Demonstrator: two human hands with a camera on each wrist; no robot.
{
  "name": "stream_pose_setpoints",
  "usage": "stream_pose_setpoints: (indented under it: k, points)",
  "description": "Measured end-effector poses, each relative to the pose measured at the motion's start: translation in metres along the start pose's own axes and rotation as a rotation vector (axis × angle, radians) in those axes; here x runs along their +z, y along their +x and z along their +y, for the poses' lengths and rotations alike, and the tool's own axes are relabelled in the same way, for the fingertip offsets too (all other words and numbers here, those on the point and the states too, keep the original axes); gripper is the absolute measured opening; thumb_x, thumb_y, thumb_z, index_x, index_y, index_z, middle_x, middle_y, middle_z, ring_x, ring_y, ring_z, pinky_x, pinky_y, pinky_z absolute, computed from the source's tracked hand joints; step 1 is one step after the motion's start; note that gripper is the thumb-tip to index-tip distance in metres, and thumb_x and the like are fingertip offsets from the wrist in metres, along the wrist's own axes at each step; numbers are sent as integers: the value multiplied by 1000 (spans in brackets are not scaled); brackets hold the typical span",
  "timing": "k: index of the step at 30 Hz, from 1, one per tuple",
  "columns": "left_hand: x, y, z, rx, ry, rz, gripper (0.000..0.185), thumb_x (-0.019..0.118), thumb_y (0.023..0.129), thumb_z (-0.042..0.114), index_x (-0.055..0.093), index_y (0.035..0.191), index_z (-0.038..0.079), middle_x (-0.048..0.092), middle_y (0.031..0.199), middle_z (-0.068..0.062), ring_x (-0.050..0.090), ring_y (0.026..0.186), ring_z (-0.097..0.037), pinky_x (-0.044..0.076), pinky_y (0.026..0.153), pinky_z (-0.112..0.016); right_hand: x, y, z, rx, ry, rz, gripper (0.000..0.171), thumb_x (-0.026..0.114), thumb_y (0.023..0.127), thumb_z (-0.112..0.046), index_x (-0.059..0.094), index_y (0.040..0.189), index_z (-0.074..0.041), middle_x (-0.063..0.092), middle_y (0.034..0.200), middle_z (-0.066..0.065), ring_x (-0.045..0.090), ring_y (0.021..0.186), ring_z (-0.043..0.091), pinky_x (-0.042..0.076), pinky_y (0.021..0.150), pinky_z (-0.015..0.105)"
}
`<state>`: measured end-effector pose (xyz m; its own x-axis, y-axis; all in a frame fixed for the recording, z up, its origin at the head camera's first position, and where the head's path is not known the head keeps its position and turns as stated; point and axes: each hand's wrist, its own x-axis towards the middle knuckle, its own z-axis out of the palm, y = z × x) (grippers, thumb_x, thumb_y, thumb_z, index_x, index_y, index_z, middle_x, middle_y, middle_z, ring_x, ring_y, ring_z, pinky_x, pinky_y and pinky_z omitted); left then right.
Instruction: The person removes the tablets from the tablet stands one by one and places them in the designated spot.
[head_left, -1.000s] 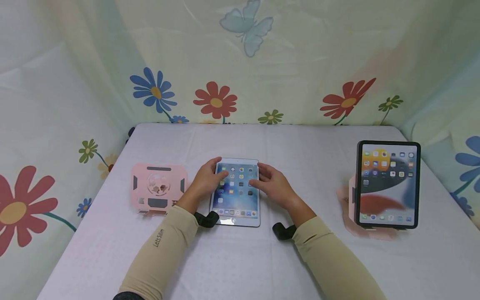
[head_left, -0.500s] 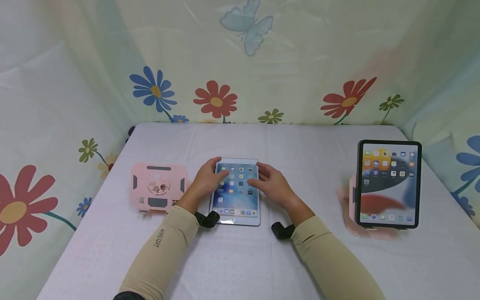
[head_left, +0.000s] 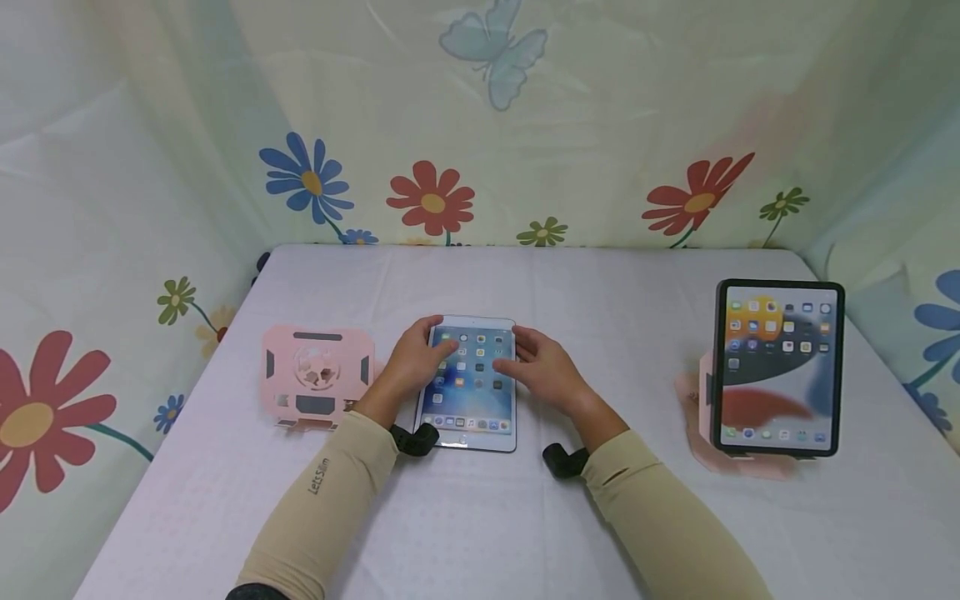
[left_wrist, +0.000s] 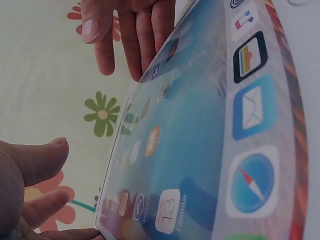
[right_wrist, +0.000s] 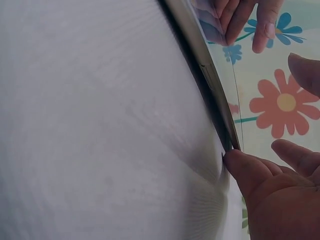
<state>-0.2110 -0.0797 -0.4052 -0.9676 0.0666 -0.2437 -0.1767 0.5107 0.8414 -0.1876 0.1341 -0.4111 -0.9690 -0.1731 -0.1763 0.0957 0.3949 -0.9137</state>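
This is looking like a staged recording booth rather than a lived-in room: a flower-and-butterfly printed curtain (head_left: 480, 125) is hanging on three sides, closing in a table (head_left: 600, 517) that a plain white cloth is covering. A pink stand (head_left: 317, 377) is sitting to the left, and a dark tablet (head_left: 778, 368) is leaning upright at the right, its screen glowing.

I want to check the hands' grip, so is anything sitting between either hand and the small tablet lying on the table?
Nothing visible. The left hand and right hand already touch the small tablet at its side edges.
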Motion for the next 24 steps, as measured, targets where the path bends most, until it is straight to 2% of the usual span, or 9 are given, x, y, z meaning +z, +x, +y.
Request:
stream_pose_setpoints:
  k: [7, 14, 24]
  points:
    - [1, -1, 1, -4, 12, -2, 60, 62, 100, 28, 38, 154, 16, 34, 159, -14, 31, 145, -33, 28, 115, -51, -1, 1, 1, 4, 10, -12, 79, 74, 92, -23, 31, 155, -2, 35, 157, 17, 39, 142, 28, 37, 110, 39]
    - [1, -5, 2, -6, 19, -10, 60, 63, 99, 28, 40, 153, 15, 35, 158, -14, 35, 143, -35, 30, 114, -54, -3, -3, 1, 26, -23, -2, 80, 74, 92, -27, 31, 155, -3, 34, 158, 17, 37, 143, 29, 37, 110, 41]
    - [4, -9, 12, 96, 21, 71, 62, 67, 98, 26, 40, 153, 18, 37, 157, -12, 34, 143, -33, 32, 113, -53, -19, -13, 2, -60, -43, -3, 77, 72, 93, -24, 31, 156, -7, 31, 160, 13, 41, 141, 29, 41, 106, 43]
